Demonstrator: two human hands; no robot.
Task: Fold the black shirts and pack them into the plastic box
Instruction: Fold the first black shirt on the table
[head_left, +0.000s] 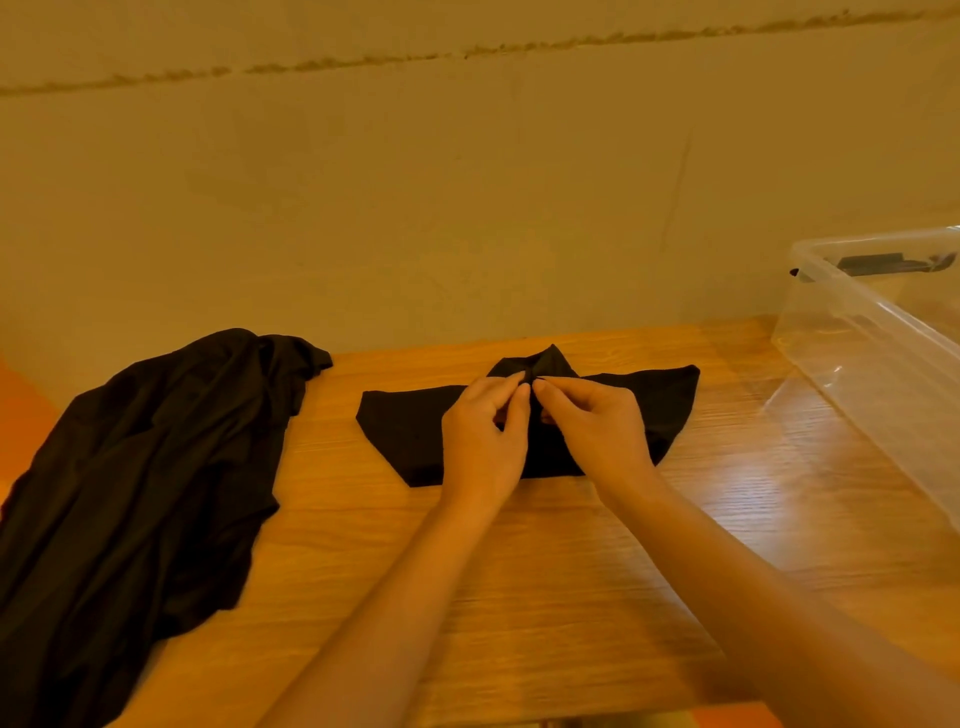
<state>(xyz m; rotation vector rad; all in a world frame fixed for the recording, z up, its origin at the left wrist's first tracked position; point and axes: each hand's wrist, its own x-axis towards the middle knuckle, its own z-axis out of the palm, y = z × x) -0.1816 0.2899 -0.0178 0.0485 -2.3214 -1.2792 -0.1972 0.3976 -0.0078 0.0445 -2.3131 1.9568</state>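
Left hand (480, 441): laid on the middle of the folded black shirt (400, 431), fingers curled, cloth pinched between thumb and forefinger at the shirt's far edge. Right hand (597, 431): set just beside the left, fingertips almost touching it, the same bunched fold pinched at the centre. A small peak of fabric is raised just beyond both sets of fingertips.

Folded black shirt: spread flat as a wide strip on the wooden table (571, 571), its ends reaching out to either side of the hands, its near edge angled inward on the left.

Left of the folded shirt, well apart: a second black shirt (140, 493), unfolded and rumpled, draped over the table's left part and its near-left edge.

Right of the folded shirt, apart from it: the clear plastic box (872, 332), open-topped, stood on the table, cut off by the picture's edge. A dark part is seen at its far rim; what it is cannot be told.

Beyond the folded shirt: a plain wall (415, 182) met by the table's far edge.
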